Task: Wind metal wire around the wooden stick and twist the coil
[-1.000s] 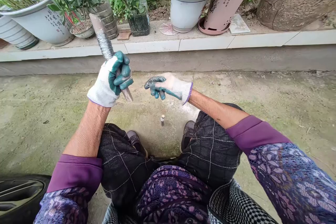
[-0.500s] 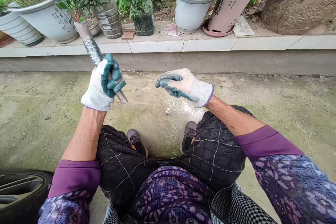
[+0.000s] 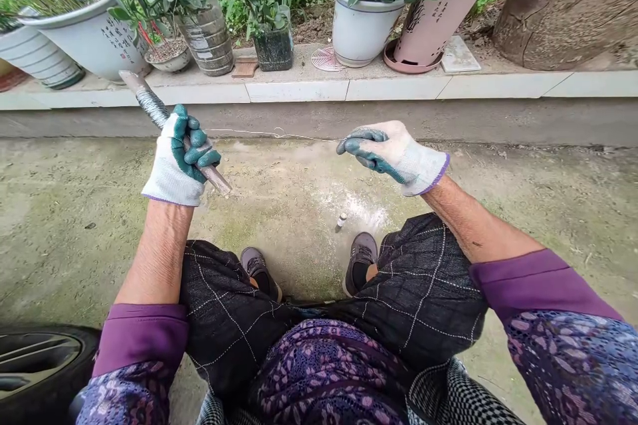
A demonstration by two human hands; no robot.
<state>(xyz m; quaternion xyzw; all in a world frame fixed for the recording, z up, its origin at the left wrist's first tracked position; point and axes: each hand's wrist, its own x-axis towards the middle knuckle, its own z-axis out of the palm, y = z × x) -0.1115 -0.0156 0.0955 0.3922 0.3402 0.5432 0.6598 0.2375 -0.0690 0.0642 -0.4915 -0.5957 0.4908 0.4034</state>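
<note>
Head view: left hand (image 3: pixel 182 156) around half-hidden stick (image 3: pixel 216 178), right hand (image 3: pixel 391 154) pinched on wire (image 3: pixel 309 137), end hidden.

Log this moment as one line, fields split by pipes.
left hand: gripping wire-wound stick | right hand: pinching thin wire | thin wire: strung between hands, kinked partway

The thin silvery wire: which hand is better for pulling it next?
Probably the right gloved hand: its fingertips meet the wire, while the left gloved hand grips the brownish wire-wrapped stick.
</note>
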